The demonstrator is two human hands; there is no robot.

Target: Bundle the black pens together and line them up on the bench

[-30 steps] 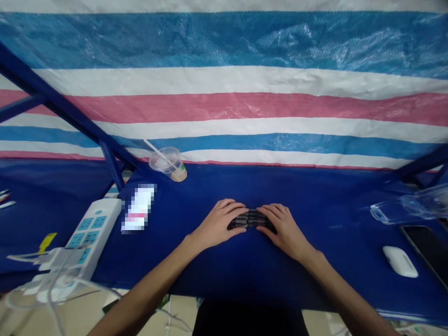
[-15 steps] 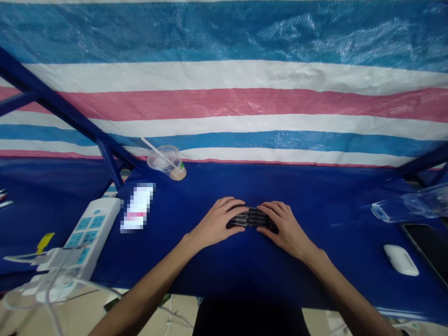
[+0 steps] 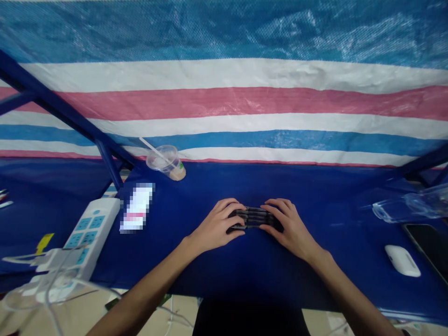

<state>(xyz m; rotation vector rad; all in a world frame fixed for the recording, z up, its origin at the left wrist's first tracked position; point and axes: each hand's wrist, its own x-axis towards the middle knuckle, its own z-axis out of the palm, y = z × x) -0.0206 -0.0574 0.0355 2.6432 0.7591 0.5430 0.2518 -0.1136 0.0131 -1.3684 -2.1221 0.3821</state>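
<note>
Several slim black pens (image 3: 257, 216) lie side by side in a compact row on the blue tabletop (image 3: 224, 261). Curled around their left ends is my left hand (image 3: 222, 221), its thumb on the near side and one fingertip bent over the top. My right hand (image 3: 285, 228) grips the right ends, with fingers on the far side and thumb on the near side. Both hands partly cover the pens, so their ends are hidden.
Left of the hands are a pixelated phone (image 3: 138, 207), a white power strip (image 3: 89, 233) with cables, and a plastic cup (image 3: 168, 161) with a straw. At right lie a white earbud case (image 3: 402, 260), a dark phone (image 3: 429, 247) and a clear plastic bottle (image 3: 409, 205).
My right hand has shifted slightly to the right along the pens. A finger of my left hand has bent down over their left part.
</note>
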